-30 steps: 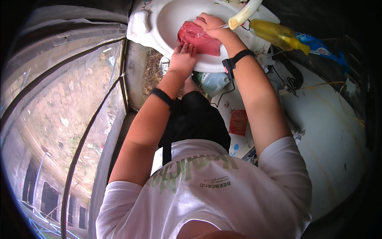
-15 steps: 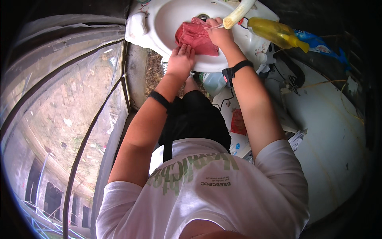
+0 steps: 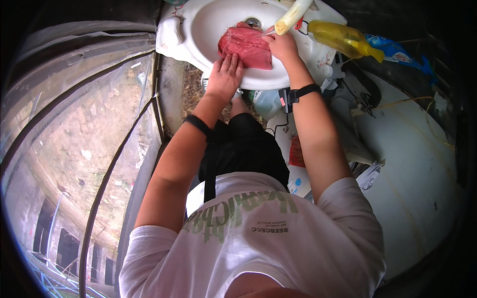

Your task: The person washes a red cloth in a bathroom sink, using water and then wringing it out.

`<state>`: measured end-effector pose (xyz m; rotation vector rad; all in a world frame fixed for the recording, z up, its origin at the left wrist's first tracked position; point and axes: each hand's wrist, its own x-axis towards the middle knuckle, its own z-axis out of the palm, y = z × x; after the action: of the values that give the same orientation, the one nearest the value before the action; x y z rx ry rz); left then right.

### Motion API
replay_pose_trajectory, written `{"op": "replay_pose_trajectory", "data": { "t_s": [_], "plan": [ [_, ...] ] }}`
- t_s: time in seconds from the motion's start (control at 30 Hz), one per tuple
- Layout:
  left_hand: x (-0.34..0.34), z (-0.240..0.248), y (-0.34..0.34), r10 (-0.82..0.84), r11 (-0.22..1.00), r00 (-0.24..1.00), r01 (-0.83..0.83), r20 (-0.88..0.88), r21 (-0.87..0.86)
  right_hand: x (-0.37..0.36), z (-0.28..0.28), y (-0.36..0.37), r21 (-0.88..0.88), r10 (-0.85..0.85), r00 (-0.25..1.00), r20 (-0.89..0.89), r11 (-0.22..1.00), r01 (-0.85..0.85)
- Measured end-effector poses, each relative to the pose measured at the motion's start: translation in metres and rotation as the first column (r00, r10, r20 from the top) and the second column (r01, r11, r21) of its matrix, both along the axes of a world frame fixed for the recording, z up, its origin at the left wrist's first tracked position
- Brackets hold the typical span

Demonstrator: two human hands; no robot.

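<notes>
Fingers (image 3: 229, 63) of the left hand (image 3: 224, 78) are spread flat on the raw meat slab (image 3: 246, 46), which could be slid off the white sink (image 3: 198, 30) rim if pushed.

Yellow bottle (image 3: 343, 38), blue packet (image 3: 395, 51), clear plastic sheeting (image 3: 74, 149), black cable (image 3: 367, 92)

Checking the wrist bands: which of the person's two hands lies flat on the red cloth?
The left hand, fingers spread on the red cloth; the right hand grips its edge.
</notes>
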<state>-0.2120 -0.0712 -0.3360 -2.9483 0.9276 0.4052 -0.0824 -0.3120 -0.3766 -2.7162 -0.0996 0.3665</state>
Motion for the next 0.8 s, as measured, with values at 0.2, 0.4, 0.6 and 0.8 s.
{"op": "replay_pose_trajectory", "data": {
  "t_s": [0.2, 0.4, 0.6, 0.8],
  "plan": [
    [0.011, 0.011, -0.009, -0.024, 0.998, 0.998, 0.021, -0.06, -0.062, -0.013, -0.044, -0.036, 0.28, -0.177, 0.932, -0.318, 0.921, 0.27],
    [0.02, 0.007, -0.009, -0.001, 1.0, 0.986, 0.003, -0.166, 0.008, -0.002, -0.036, -0.025, 0.162, -0.312, 0.906, -0.287, 0.916, 0.366],
    [0.021, 0.008, -0.017, 0.029, 0.999, 0.977, -0.031, -0.211, -0.007, -0.023, -0.052, -0.032, 0.153, -0.318, 0.863, -0.393, 0.902, 0.403],
    [0.019, 0.006, -0.016, 0.077, 0.997, 0.98, -0.08, -0.184, -0.005, -0.022, -0.018, -0.006, 0.078, -0.243, 0.65, -0.72, 0.902, 0.424]
  ]
}}
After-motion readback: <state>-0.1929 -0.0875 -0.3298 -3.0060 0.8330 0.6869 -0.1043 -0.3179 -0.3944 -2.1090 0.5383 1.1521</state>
